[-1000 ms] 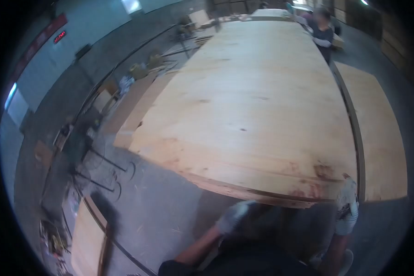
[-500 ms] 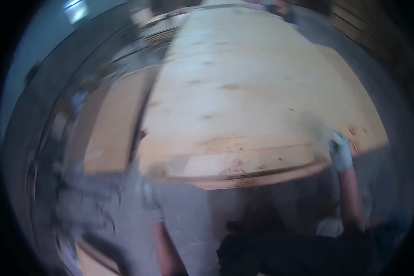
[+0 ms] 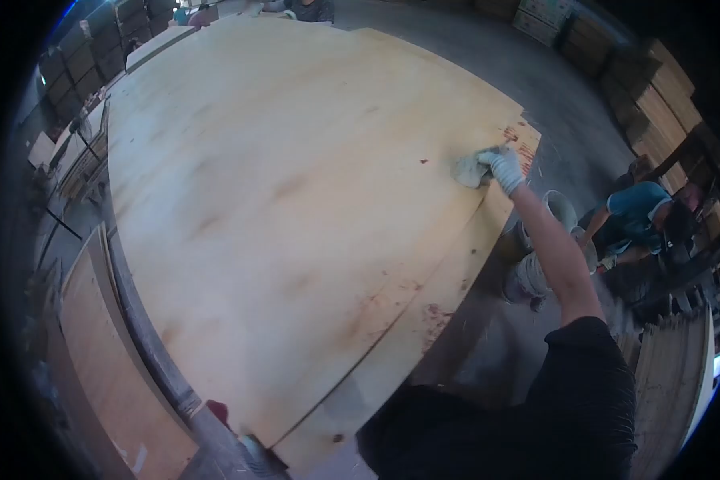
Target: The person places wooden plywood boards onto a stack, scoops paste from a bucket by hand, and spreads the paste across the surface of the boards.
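A large pale plywood sheet [image 3: 248,224] fills the middle of the view, with another sheet [image 3: 340,416] showing below its near edge. My right hand [image 3: 502,168], in a white glove, is closed on a flat grey-green piece [image 3: 470,170] that lies against the sheet near its right edge; its exact kind is unclear. Reddish-brown smears [image 3: 522,144] mark the wood beside that hand. At the sheet's near left corner is my gloved left hand [image 3: 256,456], blurred and partly cut off, its fingers hard to make out. A dark red object [image 3: 218,411] sits close to it.
Several buckets [image 3: 560,210] stand on the floor at right, where a person in a teal shirt [image 3: 638,212] bends down. Another person [image 3: 312,10] is at the far edge. Wood stacks [image 3: 668,100] line the right; a narrow board [image 3: 108,352] leans at left.
My view has swung, and the sheet now appears turned, with its right edge slanting toward me. The buckets and the bending person have come into view. My left hand shows lower in the frame.
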Available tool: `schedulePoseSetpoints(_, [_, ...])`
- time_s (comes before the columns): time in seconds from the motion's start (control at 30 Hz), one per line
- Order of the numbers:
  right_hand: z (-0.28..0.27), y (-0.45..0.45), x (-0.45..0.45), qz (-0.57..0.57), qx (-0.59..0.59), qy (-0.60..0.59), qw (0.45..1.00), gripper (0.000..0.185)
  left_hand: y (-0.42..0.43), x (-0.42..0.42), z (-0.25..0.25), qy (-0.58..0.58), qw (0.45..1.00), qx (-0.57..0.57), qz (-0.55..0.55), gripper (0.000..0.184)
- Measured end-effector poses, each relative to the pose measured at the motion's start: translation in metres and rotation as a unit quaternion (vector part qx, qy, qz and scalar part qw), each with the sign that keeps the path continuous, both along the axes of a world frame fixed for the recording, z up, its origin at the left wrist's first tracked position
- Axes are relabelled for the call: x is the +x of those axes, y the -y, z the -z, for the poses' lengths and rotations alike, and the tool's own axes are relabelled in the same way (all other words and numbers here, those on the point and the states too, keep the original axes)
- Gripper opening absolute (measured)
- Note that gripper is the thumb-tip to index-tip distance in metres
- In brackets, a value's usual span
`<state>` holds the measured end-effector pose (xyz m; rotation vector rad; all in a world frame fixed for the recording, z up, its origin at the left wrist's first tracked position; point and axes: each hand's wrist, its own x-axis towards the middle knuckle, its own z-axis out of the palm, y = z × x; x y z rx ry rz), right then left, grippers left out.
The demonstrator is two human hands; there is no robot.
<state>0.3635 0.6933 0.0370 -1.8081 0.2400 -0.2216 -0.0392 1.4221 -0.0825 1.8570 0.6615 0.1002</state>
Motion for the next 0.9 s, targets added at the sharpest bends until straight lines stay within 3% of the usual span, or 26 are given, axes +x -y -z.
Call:
schedulePoseSetpoints(0.07, [-0.012, -0.021, 0.031, -0.001, -0.203, -0.058, 0.977, 0.026, -0.011, -0.026, 0.034, -0.08, 0.996, -0.018, -0.036, 0.049])
schedulePoseSetpoints(0.13, [-0.042, -0.054, 0.012, -0.04, -0.349, -0.111, 0.93, 0.025, -0.032, -0.056, 0.102, -0.032, 0.975, 0.205, 0.086, 0.049])
schedulePoseSetpoints(0.17, [-0.039, -0.068, -0.013, -0.047, -0.346, -0.103, 0.931, 0.024, -0.044, -0.072, 0.135, 0.0, 0.939, 0.316, 0.139, 0.05])
schedulePoseSetpoints(0.2, [-0.032, -0.084, -0.045, -0.047, -0.342, -0.091, 0.934, 0.024, -0.054, -0.08, 0.144, 0.015, 0.935, 0.309, 0.176, 0.051])
schedulePoseSetpoints(0.3, [-0.012, -0.139, -0.102, -0.089, -0.243, -0.046, 0.965, 0.022, -0.055, -0.069, 0.115, 0.026, 0.957, 0.126, 0.26, 0.056])
schedulePoseSetpoints(0.37, [-0.026, -0.243, -0.151, -0.081, -0.334, -0.072, 0.936, 0.024, -0.072, -0.062, 0.096, 0.043, 0.95, -0.008, 0.31, 0.059])
schedulePoseSetpoints(0.43, [-0.038, -0.38, -0.218, -0.11, -0.288, -0.003, 0.951, 0.024, -0.099, -0.062, 0.083, 0.086, 0.921, -0.137, 0.354, 0.063])
schedulePoseSetpoints(0.53, [-0.03, -0.486, -0.28, -0.112, -0.339, -0.02, 0.934, 0.025, -0.161, -0.041, 0.039, 0.135, 0.866, -0.256, 0.407, 0.068])
schedulePoseSetpoints(0.57, [-0.049, -0.519, -0.29, -0.061, -0.235, -0.11, 0.964, 0.025, -0.184, -0.03, 0.024, 0.15, 0.855, -0.27, 0.416, 0.07])
schedulePoseSetpoints(0.63, [-0.07, -0.55, -0.303, -0.015, -0.259, -0.103, 0.96, 0.026, -0.23, -0.012, 0.012, 0.184, 0.836, -0.261, 0.446, 0.074])
schedulePoseSetpoints(0.67, [-0.079, -0.556, -0.307, 0.01, -0.271, -0.096, 0.958, 0.026, -0.255, 0.0, 0.022, 0.217, 0.826, -0.205, 0.478, 0.073])
schedulePoseSetpoints(0.77, [-0.089, -0.558, -0.321, 0.148, -0.206, -0.055, 0.966, 0.026, -0.324, 0.013, 0.043, 0.064, 0.825, -0.263, 0.496, 0.068])
schedulePoseSetpoints(0.8, [-0.09, -0.561, -0.327, 0.156, -0.136, -0.016, 0.978, 0.026, -0.349, 0.011, 0.058, 0.004, 0.828, -0.277, 0.487, 0.066])
schedulePoseSetpoints(0.87, [-0.097, -0.57, -0.333, 0.163, 0.001, 0.062, 0.985, 0.027, -0.399, 0.007, 0.161, 0.079, 0.84, -0.115, 0.524, 0.06])
schedulePoseSetpoints(0.9, [-0.098, -0.578, -0.327, 0.146, 0.124, 0.071, 0.979, 0.029, -0.421, 0.014, 0.175, 0.057, 0.843, -0.074, 0.529, 0.058])
